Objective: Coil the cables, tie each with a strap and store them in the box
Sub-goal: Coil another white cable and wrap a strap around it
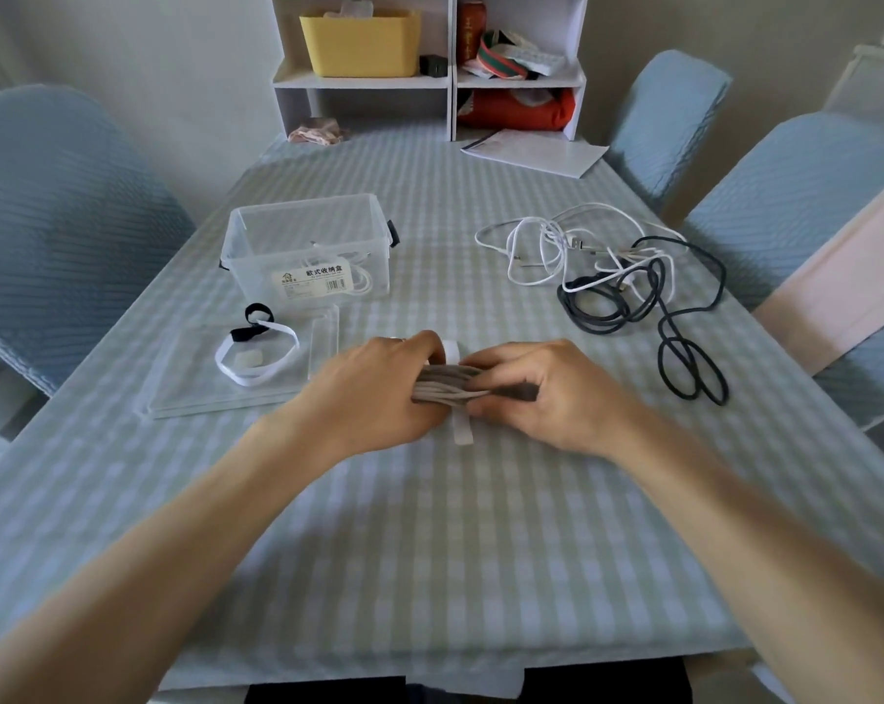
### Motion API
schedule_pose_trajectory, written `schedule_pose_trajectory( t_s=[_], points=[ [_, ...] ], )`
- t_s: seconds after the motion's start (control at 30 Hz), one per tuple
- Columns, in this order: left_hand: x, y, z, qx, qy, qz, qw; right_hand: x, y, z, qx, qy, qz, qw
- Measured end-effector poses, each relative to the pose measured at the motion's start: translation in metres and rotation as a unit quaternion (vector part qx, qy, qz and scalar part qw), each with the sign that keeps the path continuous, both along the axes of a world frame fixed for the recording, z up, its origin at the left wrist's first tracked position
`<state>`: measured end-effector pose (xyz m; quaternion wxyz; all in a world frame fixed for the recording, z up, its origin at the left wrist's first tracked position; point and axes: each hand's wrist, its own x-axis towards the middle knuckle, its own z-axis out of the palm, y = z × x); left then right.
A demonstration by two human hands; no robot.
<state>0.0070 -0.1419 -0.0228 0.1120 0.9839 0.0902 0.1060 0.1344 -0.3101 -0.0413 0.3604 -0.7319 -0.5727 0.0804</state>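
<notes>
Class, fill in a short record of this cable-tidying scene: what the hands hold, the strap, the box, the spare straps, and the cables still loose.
left hand: grips one end of the grey cable bundle
right hand: grips the other end of the bundle
white strap: runs across the bundle, ends still free
box: clear, open, a white cable inside
lid: flat on the table, spare straps on it
loose cables: white and dark ones tangled on the right
</notes>
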Motion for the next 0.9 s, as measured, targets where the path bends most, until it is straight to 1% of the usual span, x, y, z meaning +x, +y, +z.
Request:
schedule_pose_trajectory(
  t_s=[0.07, 0.13, 0.23, 0.3, 0.4, 0.5, 0.57, 0.63, 0.7, 0.83, 0.9],
  points=[
    [-0.006, 0.010, -0.003, -0.065, -0.020, -0.040, 0.997, 0.002, -0.001, -0.003, -0.005, -0.015, -0.001, 1.000],
    [-0.013, 0.016, -0.007, -0.106, -0.057, -0.086, 0.989, 0.003, -0.002, -0.005, -0.005, -0.030, 0.000, 1.000],
    [-0.014, 0.021, -0.016, -0.111, -0.107, -0.152, 0.976, 0.003, -0.004, -0.006, -0.004, -0.039, -0.003, 0.999],
    [-0.012, 0.024, -0.020, -0.096, -0.119, -0.167, 0.974, 0.004, -0.003, -0.008, 0.002, -0.045, -0.006, 0.999],
    [-0.011, 0.027, -0.023, -0.069, -0.110, -0.168, 0.977, 0.004, -0.003, -0.007, 0.000, -0.039, -0.018, 0.999],
    [-0.013, 0.025, -0.029, -0.033, -0.120, -0.165, 0.979, 0.004, -0.002, 0.000, -0.020, -0.049, -0.008, 0.999],
    [-0.014, 0.022, -0.032, -0.019, -0.128, -0.168, 0.977, 0.006, -0.001, 0.007, -0.035, -0.028, -0.010, 0.999],
    [-0.015, 0.021, -0.035, -0.020, -0.138, -0.165, 0.976, 0.007, 0.001, 0.013, -0.064, -0.002, -0.009, 0.998],
    [-0.016, 0.020, -0.037, -0.028, -0.148, -0.153, 0.977, 0.005, 0.006, 0.014, -0.082, -0.012, 0.011, 0.997],
    [-0.017, 0.014, -0.036, -0.057, -0.185, -0.115, 0.974, 0.007, 0.002, 0.007, -0.064, 0.007, 0.029, 0.998],
    [-0.017, 0.013, -0.035, -0.061, -0.190, -0.102, 0.975, 0.008, -0.006, 0.004, -0.057, -0.004, 0.030, 0.998]
  ],
)
